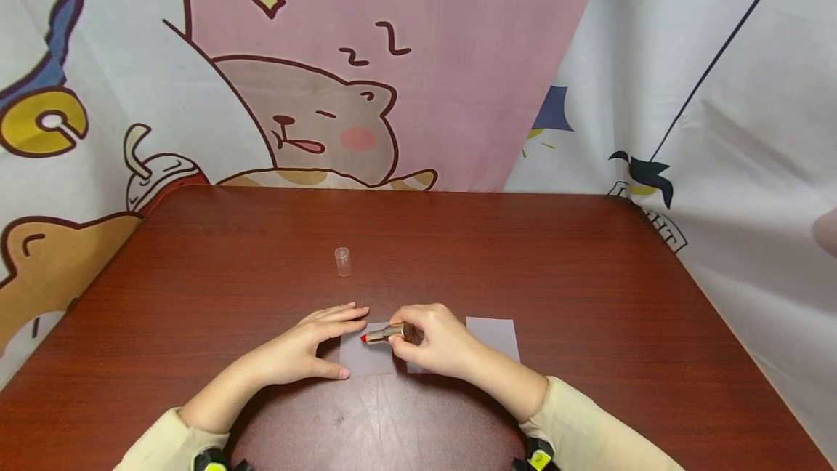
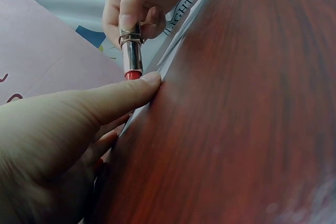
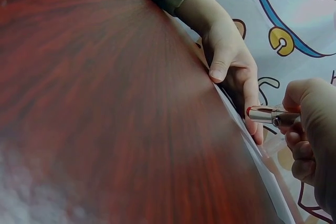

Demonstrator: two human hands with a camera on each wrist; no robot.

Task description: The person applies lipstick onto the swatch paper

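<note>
In the head view my right hand point(image 1: 438, 340) pinches a lipstick point(image 1: 386, 333) with a metallic tube and a red tip. The tip points left, close over a small pale paper square point(image 1: 366, 360). My left hand point(image 1: 307, 344) lies at that paper's left side, fingers extended and thumb at its lower left corner. In the left wrist view the red lipstick point(image 2: 132, 59) stands tip down just behind the left thumb point(image 2: 131, 92). The right wrist view has the lipstick point(image 3: 268, 115) between the right thumb and fingers.
A clear cap point(image 1: 343, 262) stands on the reddish-brown table point(image 1: 556, 260) beyond the hands. Another pale paper square point(image 1: 493, 336) lies to the right, and a further sheet is partly hidden under the right hand. A printed cartoon curtain point(image 1: 458, 78) hangs behind the table.
</note>
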